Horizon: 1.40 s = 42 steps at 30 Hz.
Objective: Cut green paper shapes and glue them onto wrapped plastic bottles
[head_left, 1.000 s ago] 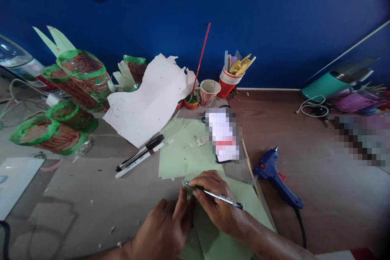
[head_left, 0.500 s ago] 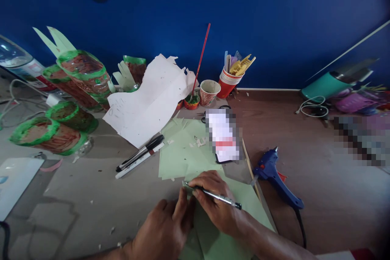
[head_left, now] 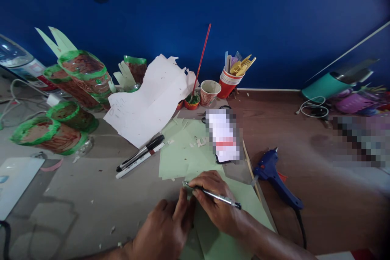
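head view: right grip (head_left: 215,210) pinches pen (head_left: 224,199); left grip (head_left: 164,225), closure unclear; red cups (head_left: 227,85) hold yellow utensils (head_left: 240,66).

- pen (head_left: 221,198): smooth plastic-looking barrel with a shiny, silvery stretch
- pale green sheets (head_left: 243,195): matt paper, smooth and flat
- large white sheet (head_left: 149,93): matt paper, its far edge ragged and torn
- glue gun (head_left: 274,176): blue plastic with a dull sheen, metal-looking nozzle
- painted containers (head_left: 65,138): clear plastic under rough, streaky brown and green paint
- stacked cups (head_left: 227,87): smooth red-and-white paper
- brown tabletop (head_left: 332,211): wood-look, faintly glossy
- wall (head_left: 170,12): smooth blue
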Available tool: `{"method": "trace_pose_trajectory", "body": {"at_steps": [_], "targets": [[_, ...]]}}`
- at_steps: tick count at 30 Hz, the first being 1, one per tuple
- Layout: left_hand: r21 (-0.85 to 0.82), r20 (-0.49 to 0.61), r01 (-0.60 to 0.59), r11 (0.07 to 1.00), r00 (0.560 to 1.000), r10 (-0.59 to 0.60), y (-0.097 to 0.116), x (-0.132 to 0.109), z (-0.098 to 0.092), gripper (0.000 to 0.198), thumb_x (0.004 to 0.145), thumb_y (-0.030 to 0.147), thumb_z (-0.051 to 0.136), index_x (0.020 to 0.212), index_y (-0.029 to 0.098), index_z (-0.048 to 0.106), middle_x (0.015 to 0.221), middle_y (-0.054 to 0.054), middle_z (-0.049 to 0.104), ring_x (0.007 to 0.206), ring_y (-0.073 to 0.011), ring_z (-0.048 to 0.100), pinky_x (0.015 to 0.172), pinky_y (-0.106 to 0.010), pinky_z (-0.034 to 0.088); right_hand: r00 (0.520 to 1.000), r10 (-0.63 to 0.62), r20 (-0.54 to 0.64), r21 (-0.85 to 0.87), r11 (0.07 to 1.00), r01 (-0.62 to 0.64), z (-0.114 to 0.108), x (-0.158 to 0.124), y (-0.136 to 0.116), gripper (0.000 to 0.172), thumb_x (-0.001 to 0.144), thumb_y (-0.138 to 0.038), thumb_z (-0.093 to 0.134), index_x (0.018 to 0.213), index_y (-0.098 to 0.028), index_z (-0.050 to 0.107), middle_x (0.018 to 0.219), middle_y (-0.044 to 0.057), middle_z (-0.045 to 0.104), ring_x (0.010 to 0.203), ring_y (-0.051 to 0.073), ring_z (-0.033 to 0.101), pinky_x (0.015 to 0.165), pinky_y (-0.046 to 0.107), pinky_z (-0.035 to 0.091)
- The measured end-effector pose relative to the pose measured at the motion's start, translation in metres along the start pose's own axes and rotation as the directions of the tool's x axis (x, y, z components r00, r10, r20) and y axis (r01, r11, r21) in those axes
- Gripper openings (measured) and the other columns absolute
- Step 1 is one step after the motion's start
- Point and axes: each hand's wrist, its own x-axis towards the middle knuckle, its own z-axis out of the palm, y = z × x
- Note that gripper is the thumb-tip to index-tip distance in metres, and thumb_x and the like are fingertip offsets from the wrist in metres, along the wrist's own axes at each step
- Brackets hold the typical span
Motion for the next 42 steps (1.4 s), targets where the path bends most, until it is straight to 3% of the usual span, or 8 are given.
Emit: {"method": "trace_pose_trajectory", "body": {"at_steps": [7, 13, 20, 31, 42], "targets": [[-0.005, -0.048, 0.009, 1.0, 0.999, -0.009, -0.0009, 0.0016, -0.0017, 0.043, 0.086, 0.012, 0.043, 0.127, 0.011, 0.053, 0.119, -0.023, 0.063, 0.07, -0.0188, 0.065, 0.06, -0.031, 0.047, 1.0, 0.009, -0.009, 0.004, 1.0, -0.008, -0.0008, 0.0, -0.001, 0.015, 0.086, -0.012, 0.053, 0.091, -0.021, 0.064, 0.08, 0.002, 0.068, 0.077, 0.018, 0.06, 0.075, 0.032, 0.043], [0.003, -0.016, 0.006, 1.0, 1.0, -0.006, -0.0013, 0.0022, -0.0028, 0.044, 0.084, 0.01, 0.044, 0.128, 0.011, 0.054, 0.121, -0.023, 0.062, 0.076, -0.0204, 0.067, 0.062, -0.031, 0.048, 0.999, 0.032, -0.008, 0.005, 0.999, -0.032, -0.0017, -0.0002, -0.0019, 0.015, 0.086, -0.013, 0.052, 0.09, -0.021, 0.064, 0.079, 0.003, 0.067, 0.078, 0.018, 0.059, 0.074, 0.032, 0.044], [0.004, -0.067, 0.025, 1.0, 0.997, -0.025, -0.0006, 0.0022, -0.0037, 0.042, 0.083, 0.011, 0.047, 0.124, 0.011, 0.058, 0.117, -0.021, 0.064, 0.068, -0.0173, 0.064, 0.062, -0.031, 0.047, 0.999, 0.04, 0.003, 0.007, 0.999, -0.04, -0.0034, 0.0002, -0.002, 0.015, 0.087, -0.013, 0.052, 0.09, -0.022, 0.064, 0.08, 0.003, 0.067, 0.079, 0.018, 0.058, 0.075, 0.032, 0.045], [-0.002, 0.011, 0.014, 1.0, 1.0, -0.014, -0.0012, 0.0019, -0.0024, 0.044, 0.086, 0.014, 0.046, 0.13, 0.011, 0.052, 0.121, -0.023, 0.06, 0.068, -0.018, 0.063, 0.062, -0.031, 0.047, 0.999, 0.034, -0.003, -0.013, 0.999, -0.034, -0.0057, 0.0002, -0.0047, 0.015, 0.086, -0.013, 0.051, 0.088, -0.021, 0.063, 0.077, 0.003, 0.066, 0.077, 0.019, 0.059, 0.073, 0.032, 0.046], [0.003, 0.02, 0.007, 1.0, 1.0, -0.007, -0.0018, 0.0019, -0.0036, 0.044, 0.086, 0.014, 0.049, 0.13, 0.011, 0.051, 0.122, -0.023, 0.06, 0.071, -0.0184, 0.065, 0.063, -0.031, 0.048, 0.999, 0.034, -0.006, 0.0, 0.999, -0.034, -0.0081, 0.0002, -0.0065, 0.016, 0.085, -0.011, 0.05, 0.086, -0.021, 0.063, 0.076, 0.003, 0.065, 0.076, 0.018, 0.059, 0.072, 0.032, 0.047]]}}
